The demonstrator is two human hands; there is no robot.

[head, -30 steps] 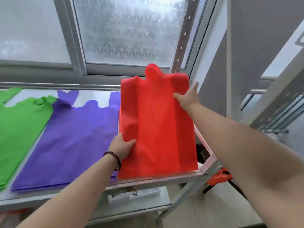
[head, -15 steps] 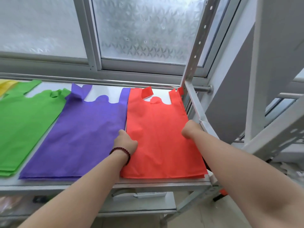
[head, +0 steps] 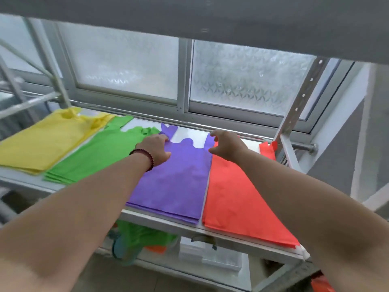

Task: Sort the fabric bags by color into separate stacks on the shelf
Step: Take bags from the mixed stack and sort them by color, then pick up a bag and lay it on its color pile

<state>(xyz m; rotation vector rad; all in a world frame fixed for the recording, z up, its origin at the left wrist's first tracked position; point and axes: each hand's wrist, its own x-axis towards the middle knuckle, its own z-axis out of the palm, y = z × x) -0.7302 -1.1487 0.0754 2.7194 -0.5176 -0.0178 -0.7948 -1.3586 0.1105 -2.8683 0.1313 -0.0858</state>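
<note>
Head view shows four colour stacks side by side on the shelf (head: pixel 168 223): yellow stack (head: pixel 42 144), green stack (head: pixel 94 157), purple stack (head: pixel 174 182), red stack (head: pixel 235 199). I judge the sorting nearly done; green and orange bags (head: pixel 145 239) below may still wait. My left hand (head: pixel 156 149) rests on the purple stack near its handles, fingers relaxed, gripping nothing. My right hand (head: pixel 228 145) hovers at the purple-red seam, fingers loosely spread, empty. Frosted window (head: pixel 242 85) behind; grey metal uprights frame the shelf.
</note>
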